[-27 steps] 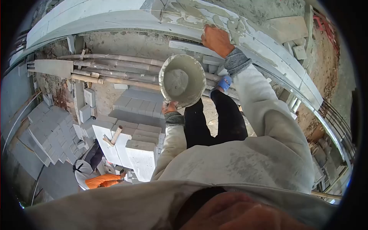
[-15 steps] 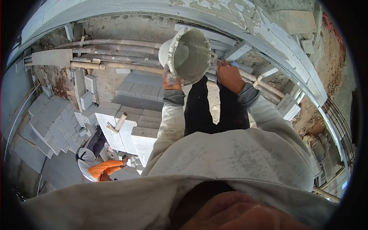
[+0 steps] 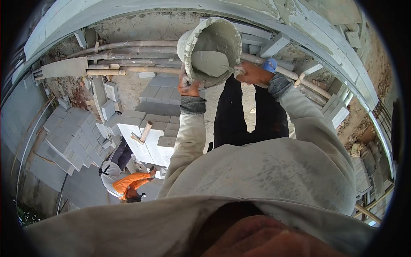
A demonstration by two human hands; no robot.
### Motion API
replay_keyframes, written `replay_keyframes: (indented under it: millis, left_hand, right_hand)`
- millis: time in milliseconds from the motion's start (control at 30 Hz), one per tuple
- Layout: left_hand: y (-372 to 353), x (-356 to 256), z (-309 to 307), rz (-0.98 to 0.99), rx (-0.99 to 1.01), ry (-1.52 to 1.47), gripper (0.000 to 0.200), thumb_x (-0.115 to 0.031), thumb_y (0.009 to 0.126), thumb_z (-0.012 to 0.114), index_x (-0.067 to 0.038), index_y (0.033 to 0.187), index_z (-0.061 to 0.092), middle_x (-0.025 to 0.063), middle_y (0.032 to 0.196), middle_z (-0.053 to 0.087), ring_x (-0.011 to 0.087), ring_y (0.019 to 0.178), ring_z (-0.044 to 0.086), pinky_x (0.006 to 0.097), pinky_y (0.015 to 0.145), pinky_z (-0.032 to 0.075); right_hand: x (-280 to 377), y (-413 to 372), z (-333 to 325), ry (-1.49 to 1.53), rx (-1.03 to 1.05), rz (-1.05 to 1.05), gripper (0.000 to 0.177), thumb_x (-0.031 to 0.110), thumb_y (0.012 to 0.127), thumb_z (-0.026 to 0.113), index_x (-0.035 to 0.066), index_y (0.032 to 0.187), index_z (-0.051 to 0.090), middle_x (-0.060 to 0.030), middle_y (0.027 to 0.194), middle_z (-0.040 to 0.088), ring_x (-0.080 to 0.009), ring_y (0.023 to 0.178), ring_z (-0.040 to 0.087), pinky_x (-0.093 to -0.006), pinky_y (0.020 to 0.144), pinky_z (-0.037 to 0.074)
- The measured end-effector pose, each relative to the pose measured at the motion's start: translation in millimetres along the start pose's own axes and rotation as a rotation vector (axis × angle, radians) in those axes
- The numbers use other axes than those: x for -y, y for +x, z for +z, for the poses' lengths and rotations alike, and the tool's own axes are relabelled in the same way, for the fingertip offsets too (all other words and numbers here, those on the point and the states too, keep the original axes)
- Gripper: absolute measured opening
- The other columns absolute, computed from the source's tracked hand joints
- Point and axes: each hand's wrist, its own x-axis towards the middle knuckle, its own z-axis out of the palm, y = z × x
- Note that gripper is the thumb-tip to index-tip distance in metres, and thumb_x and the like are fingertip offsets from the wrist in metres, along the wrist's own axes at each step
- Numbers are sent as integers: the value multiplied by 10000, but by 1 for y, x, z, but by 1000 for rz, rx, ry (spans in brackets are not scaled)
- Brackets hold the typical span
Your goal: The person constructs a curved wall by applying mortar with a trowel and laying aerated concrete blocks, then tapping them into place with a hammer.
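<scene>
A mortar-crusted bucket point(image 3: 236, 40) is tilted in front of me with its mouth facing me, and grey mortar coats its inside. My left hand point(image 3: 188, 85) is closed on the bucket's near left rim. My right hand point(image 3: 254, 74) is wrapped around the handle of a trowel, at the bucket's right edge. The trowel blade point(image 3: 209, 62) lies inside the bucket, against the mortar.
Bamboo poles point(image 3: 141, 49) run across behind the bucket. Stacks of pale blocks point(image 3: 70, 135) and nearer blocks point(image 3: 145, 124) stand to the left. A co-worker in an orange sleeve point(image 3: 128, 182) bends at lower left. A pale curved wall edge point(image 3: 141, 9) spans the top.
The bucket is tilted more toward me, showing more of its inside. My right hand has moved up slightly, and the trowel blade now shows clearly inside. The co-worker's arms have shifted.
</scene>
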Motion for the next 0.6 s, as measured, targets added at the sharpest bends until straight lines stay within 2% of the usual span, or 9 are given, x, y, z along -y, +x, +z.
replay_keyframes:
  millis: [33,100,200,267,300,400,467,533,600]
  left_hand:
    - [0,4,0,-50,-32,-52,337,118,620,496,40,932,597,108,1055,593,177,837,596,273,739,483]
    - [2,17,0,-103,-72,-193,376,118,609,456,12,942,593,51,863,624,167,705,583,274,658,483]
    - [0,5,18,-274,-240,-473,384,121,598,455,-2,935,592,58,857,623,182,707,590,300,624,491]
    - [5,18,18,-310,-320,-473,372,81,589,488,-12,934,592,84,870,619,217,735,608,338,621,508]
    - [5,21,17,-345,-351,-472,366,69,587,498,-11,932,590,93,880,618,229,742,610,347,627,513]
    - [-9,24,9,-414,-427,-435,359,40,574,522,-9,924,587,113,892,614,258,763,616,373,649,525]
    - [-20,35,-1,-432,-458,-444,360,50,567,526,-8,916,591,115,889,616,260,754,618,376,649,531]
    - [-31,50,-17,-446,-481,-490,367,89,562,519,-7,908,599,105,880,623,246,725,620,365,632,536]
    - [-43,43,-22,-516,-515,-446,374,87,567,506,6,920,597,109,890,627,260,745,626,369,659,540]
  right_hand:
    - [-10,-5,1,-275,-88,-84,359,229,765,575,-46,995,554,-203,675,555,-296,632,544,-415,631,445]
    - [-17,-17,11,-234,-188,-71,372,225,766,573,-41,1026,556,-200,673,552,-289,642,534,-412,651,440]
    - [-12,-22,18,56,-251,-104,393,222,781,555,-45,1069,546,-123,640,540,-208,587,508,-368,598,434]
    - [3,-22,17,286,-282,-96,397,217,789,544,-51,1082,541,-75,625,523,-154,570,499,-342,564,426]
    - [13,-17,14,293,-314,-204,430,209,799,530,-60,1134,519,-18,615,488,-88,567,473,-299,536,414]
    - [54,23,18,390,-594,-254,435,187,810,516,-93,1142,494,-87,628,535,-172,591,544,-342,573,446]
    - [82,69,31,196,-924,-358,393,164,828,524,-130,1079,452,-210,732,575,-331,648,598,-413,623,469]
    - [121,117,45,241,-1026,-357,373,145,842,551,-133,1039,400,-318,876,535,-462,722,577,-471,679,470]
    - [157,151,62,178,-1144,-429,425,154,845,585,-125,1063,349,-328,953,481,-472,745,573,-479,678,473]
